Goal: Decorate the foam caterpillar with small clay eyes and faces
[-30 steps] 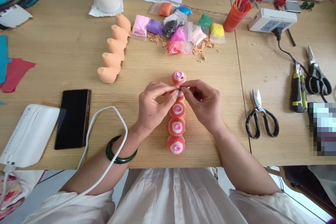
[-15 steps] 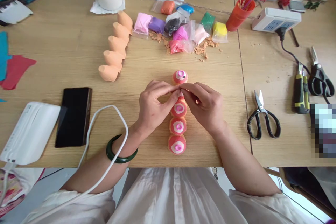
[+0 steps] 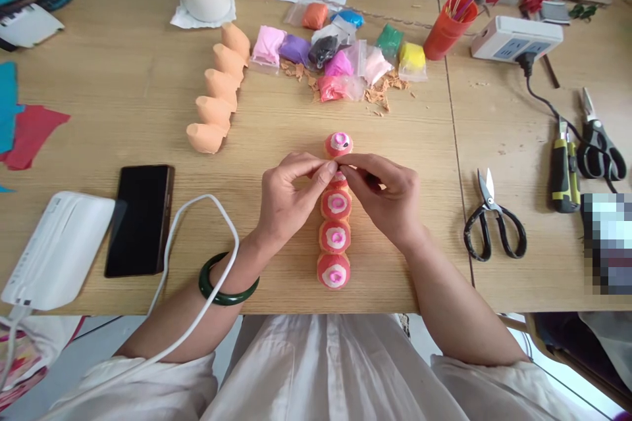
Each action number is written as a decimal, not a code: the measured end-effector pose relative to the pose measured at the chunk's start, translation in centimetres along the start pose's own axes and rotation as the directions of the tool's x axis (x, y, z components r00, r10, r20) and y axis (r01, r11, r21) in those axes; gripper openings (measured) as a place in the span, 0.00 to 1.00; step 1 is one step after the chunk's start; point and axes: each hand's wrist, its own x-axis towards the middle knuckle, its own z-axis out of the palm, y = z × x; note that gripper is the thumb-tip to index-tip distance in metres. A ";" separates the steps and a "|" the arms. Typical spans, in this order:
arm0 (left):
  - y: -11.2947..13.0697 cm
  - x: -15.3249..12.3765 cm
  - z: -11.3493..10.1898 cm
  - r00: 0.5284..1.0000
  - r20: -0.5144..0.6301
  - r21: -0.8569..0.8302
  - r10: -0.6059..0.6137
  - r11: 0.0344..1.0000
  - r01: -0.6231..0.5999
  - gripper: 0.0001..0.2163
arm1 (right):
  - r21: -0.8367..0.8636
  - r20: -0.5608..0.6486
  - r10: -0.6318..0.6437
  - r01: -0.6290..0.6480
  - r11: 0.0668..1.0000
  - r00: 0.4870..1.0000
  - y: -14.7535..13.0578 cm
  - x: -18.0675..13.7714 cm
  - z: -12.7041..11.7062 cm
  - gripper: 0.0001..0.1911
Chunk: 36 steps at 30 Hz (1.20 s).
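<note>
A row of several orange cups topped with red, pink and white clay rings runs down the middle of the wooden table. The farthest cup also bears a black dot. My left hand and my right hand meet fingertip to fingertip over the second cup from the far end. Both pinch something tiny there, too small to name. That cup is mostly hidden beneath my fingers. A green bangle circles my left wrist.
Plain orange cups line up at the left. Bags of coloured clay lie behind, beside a red cup of sticks and a power strip. Scissors, a knife, a phone and a white cable surround me.
My pinched fingertips have stayed over the same cup with only slight shifts. The view has drifted a little.
</note>
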 end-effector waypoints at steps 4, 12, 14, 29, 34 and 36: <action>0.0 -0.1 0.0 0.999 -0.013 -0.030 -0.038 0.999 0.038 0.13 | 0.092 -0.007 0.145 -0.143 0.985 0.989 -0.4 0.1 0.1 0.07; 0.1 -0.1 0.1 0.998 -0.001 -0.106 -0.066 0.992 0.066 0.10 | 0.204 0.009 0.182 -0.180 0.962 0.983 -0.4 0.1 0.2 0.07; -0.1 -0.2 0.1 0.998 -0.008 -0.103 -0.064 0.993 0.063 0.10 | 0.250 0.026 0.225 -0.224 0.942 0.974 -0.3 0.2 0.2 0.08; 0.1 -0.5 0.5 0.982 -0.023 -0.202 -0.189 0.963 0.181 0.14 | 0.069 -0.012 -0.014 0.015 0.998 1.000 -0.6 -0.2 0.3 0.01; 0.2 -0.6 0.8 0.970 0.012 -0.301 -0.241 0.924 0.234 0.13 | -0.073 0.006 -0.195 0.195 0.978 0.981 0.1 -0.2 0.4 0.06; 0.1 -0.6 0.9 0.962 0.021 -0.320 -0.273 0.909 0.265 0.13 | -0.116 0.000 -0.216 0.215 0.970 0.976 0.3 -0.3 0.4 0.06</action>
